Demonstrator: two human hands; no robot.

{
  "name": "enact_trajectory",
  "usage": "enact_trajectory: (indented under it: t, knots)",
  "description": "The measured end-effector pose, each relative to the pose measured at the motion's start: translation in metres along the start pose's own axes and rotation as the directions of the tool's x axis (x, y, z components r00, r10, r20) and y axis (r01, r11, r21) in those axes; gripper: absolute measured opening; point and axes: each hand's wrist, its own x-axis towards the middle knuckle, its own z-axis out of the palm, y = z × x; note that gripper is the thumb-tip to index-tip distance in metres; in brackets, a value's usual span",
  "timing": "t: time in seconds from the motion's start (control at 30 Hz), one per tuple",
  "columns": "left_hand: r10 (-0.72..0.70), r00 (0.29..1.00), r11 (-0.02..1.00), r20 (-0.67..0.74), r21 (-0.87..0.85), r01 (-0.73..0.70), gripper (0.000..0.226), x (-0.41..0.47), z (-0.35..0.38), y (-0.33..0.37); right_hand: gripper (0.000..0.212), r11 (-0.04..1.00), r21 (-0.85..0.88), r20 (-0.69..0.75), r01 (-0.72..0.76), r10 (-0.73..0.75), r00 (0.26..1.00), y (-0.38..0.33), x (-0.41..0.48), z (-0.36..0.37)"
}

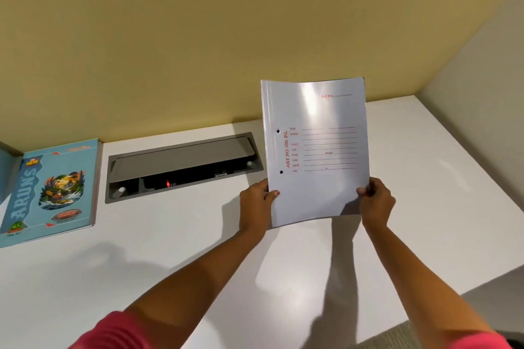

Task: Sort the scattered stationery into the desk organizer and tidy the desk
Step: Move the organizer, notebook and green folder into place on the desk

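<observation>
- Thin white glossy file folder with red printed form lines point(317, 150) is held upright just right of the grey recessed metal cable box point(181, 167). Its bottom edge looks clear of the white desk top point(170, 249).
- Left hand point(253, 207) pinches the folder's lower left edge with the thumb on the front. Right hand point(377, 204) pinches the lower right edge. Both hands are gripping.
- Risk: the folder bows between the 2 pinches, and the cover looks slick, so a slack pinch would likely let it slide out and drop.
- Risk: the cable box lid sits ajar over a dark gap. A low swing towards it could snag a folder corner.
- Risk: the blue illustrated softcover notebook point(51, 190) lies flat left of the cable box. A careless set-down there could knock it.
- Desk organizer is not in view, so the folder's destination cannot be told.
- Room: there is bare desk top in front of and right of the cable box. The desk edge falls away far right of it, and the yellow wall point(198, 37) stands close behind it.
</observation>
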Motion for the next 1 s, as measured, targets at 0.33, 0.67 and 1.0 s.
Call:
enact_trajectory:
  t: [0.33,0.67,1.0]
  knots:
    - [-0.15,0.985,0.983,0.084,0.12,0.14,0.041,0.03,0.035,-0.015,0.027,0.974,-0.221,0.136,0.041,-0.011,0.991,0.012,0.058,0.024]
    - [-0.201,0.979,0.975,-0.036,0.089,0.204,0.033,0.042,0.036,-0.034,0.033,0.957,-0.277,0.227,0.083,-0.018,0.974,0.015,0.072,0.051]
    - [-0.157,0.987,0.966,-0.033,0.201,0.16,0.044,0.039,0.032,-0.039,0.042,0.964,-0.248,0.123,0.095,-0.066,0.99,0.009,0.064,0.067]
